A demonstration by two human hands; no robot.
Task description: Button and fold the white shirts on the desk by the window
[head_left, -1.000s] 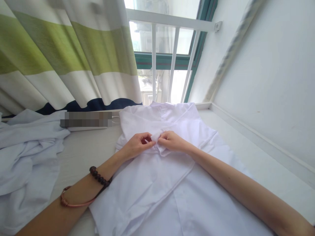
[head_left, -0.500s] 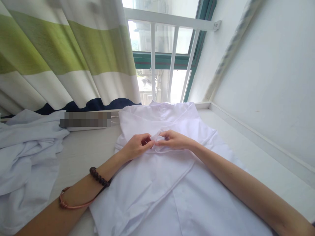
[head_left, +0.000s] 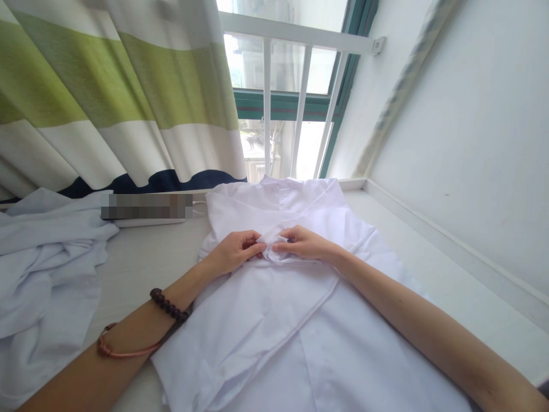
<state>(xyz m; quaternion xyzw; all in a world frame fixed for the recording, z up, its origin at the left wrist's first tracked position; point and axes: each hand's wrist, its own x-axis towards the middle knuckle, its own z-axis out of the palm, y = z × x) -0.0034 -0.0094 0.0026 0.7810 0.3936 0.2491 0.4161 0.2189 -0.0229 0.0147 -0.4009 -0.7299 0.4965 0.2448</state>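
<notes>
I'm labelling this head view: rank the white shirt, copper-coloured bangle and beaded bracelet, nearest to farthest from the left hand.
From the left hand:
1. White shirt: pinched in its grip
2. Beaded bracelet: near the wrist
3. Copper-coloured bangle: farther up the forearm

A: that white shirt (head_left: 278,309) of yours looks like smooth cloth, mostly matt, kinda crinkly?

B: yep, and your curtain (head_left: 180,86) is matt cloth too. Your bangle (head_left: 128,353) looks like shiny coppery metal, your bracelet beads (head_left: 165,301) smooth, slightly glossy. Wall (head_left: 480,114) by you seems smooth and matt.
</notes>
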